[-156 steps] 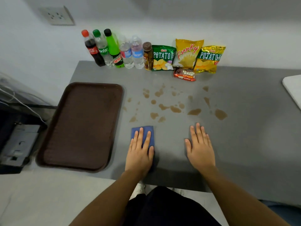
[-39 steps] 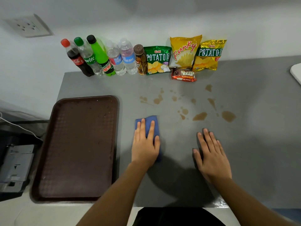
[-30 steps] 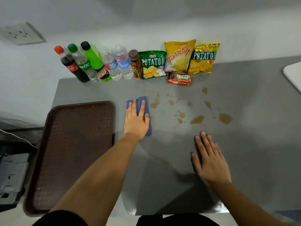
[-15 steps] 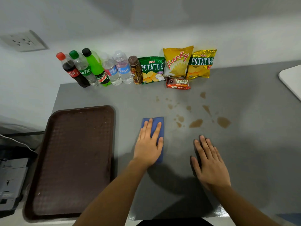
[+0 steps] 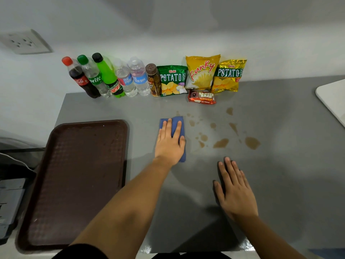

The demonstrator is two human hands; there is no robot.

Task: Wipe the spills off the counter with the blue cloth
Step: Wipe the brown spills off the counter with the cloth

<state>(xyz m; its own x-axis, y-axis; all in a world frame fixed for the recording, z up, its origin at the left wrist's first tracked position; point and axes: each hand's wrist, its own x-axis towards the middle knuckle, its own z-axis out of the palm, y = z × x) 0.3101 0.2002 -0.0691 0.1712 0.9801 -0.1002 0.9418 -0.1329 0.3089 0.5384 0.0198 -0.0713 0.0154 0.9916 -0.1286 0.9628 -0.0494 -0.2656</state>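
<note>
Two hands are on the counter [image 5: 280,184], and I report them nearest first. My right hand [image 5: 234,191] lies flat on bare grey surface, fingers extended and slightly spread, holding nothing; I judge it a brace only. Farther out, my left hand [image 5: 170,142] presses palm-down on the blue cloth [image 5: 176,124], fingers straight and laid across it, not curled round it. The cloth is flat on the counter, its far edge and right edge showing past the fingers. Just beside its right edge begin the brown spills [image 5: 220,143]: small spots nearest, two larger patches farther right, and a few marks toward the snack packets [image 5: 202,71]. The surface left of the cloth, toward the brown tray [image 5: 74,184], shows no stains. My judgement: wiping is under way and roughly half the work remains. Next move calls for sliding the cloth rightward under steady downward pressure, covering the small spots first, then the larger patches. Beyond these, the fudge bar [image 5: 202,97] and the row of bottles [image 5: 112,77] stand along the wall, near enough that a far stroke should stop short of them.
</note>
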